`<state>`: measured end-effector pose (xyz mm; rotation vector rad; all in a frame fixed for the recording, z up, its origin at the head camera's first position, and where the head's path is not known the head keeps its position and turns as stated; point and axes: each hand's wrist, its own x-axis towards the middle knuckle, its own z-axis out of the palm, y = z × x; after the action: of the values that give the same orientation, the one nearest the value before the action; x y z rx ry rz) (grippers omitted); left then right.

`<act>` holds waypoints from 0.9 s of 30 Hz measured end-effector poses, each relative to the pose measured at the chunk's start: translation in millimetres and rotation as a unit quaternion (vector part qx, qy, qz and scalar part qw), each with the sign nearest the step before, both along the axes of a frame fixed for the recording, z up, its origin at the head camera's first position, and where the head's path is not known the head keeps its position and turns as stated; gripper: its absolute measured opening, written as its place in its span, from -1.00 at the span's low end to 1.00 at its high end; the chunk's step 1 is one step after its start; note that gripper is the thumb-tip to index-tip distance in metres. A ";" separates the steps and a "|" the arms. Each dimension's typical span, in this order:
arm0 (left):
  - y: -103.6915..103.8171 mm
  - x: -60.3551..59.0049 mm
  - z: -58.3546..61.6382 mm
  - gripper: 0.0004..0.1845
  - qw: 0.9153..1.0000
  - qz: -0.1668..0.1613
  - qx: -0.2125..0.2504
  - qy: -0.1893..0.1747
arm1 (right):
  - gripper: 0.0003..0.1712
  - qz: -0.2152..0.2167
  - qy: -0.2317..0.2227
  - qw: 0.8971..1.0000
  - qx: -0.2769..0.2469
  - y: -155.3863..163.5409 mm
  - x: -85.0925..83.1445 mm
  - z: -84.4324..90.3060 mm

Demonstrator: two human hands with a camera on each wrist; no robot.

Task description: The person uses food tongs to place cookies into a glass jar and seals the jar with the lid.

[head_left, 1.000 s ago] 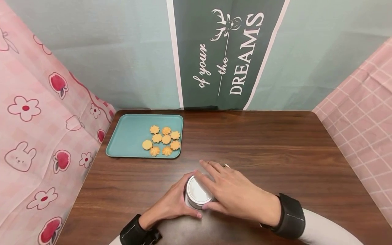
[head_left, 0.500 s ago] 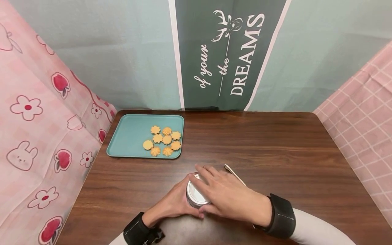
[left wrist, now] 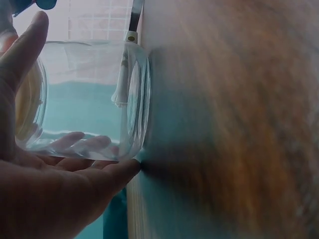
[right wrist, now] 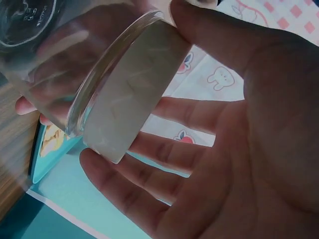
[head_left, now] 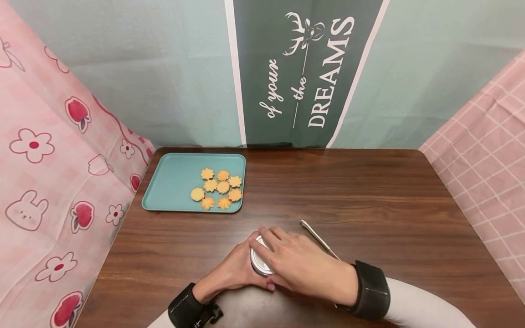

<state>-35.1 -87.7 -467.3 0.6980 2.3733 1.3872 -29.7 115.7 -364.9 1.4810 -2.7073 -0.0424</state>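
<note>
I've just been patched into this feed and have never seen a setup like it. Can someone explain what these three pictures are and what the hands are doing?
There is no machine here: a person works with two bare hands and wears three cameras. The wide picture comes from the head and looks down at a brown table. The other two come from the wrists, very close up.

Both hands are on a clear glass jar with a pale metal lid. The left hand wraps the jar's side. The right hand has its grip on the lid, thumb and fingers curled round its edge.

Also on the table: a teal tray with small orange cookies, and a thin white-tipped utensil beside the right hand.
</note>
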 end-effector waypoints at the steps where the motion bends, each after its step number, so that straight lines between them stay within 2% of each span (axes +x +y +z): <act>1: 0.1 0.0 -0.2 0.25 1.000 -0.001 0.000 0.000 | -0.08 0.000 0.005 1.000 -0.001 -0.3 0.2 -0.2; 7: 0.1 0.6 -1.4 0.24 1.000 -0.003 0.002 0.000 | -0.12 0.005 0.026 1.000 -0.008 -1.6 0.2 -1.4; 13: 0.5 -1.3 -1.3 0.14 1.000 -0.004 0.009 0.004 | -0.12 0.018 0.042 0.999 -0.019 -2.0 -1.6 -1.0; 19: -0.3 -2.9 -2.0 0.07 1.000 -0.011 0.016 0.003 | -0.14 0.030 0.031 0.999 -0.019 -2.3 -3.7 1.0; 27: -0.3 -4.1 -2.7 0.07 1.000 -0.017 0.020 -0.001 | -0.20 0.046 0.033 0.998 -0.017 -1.3 -7.6 2.8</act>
<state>-39.2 -88.1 -470.0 0.7443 2.3269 1.4246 -37.4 114.4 -362.1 1.5642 -2.5716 -0.0411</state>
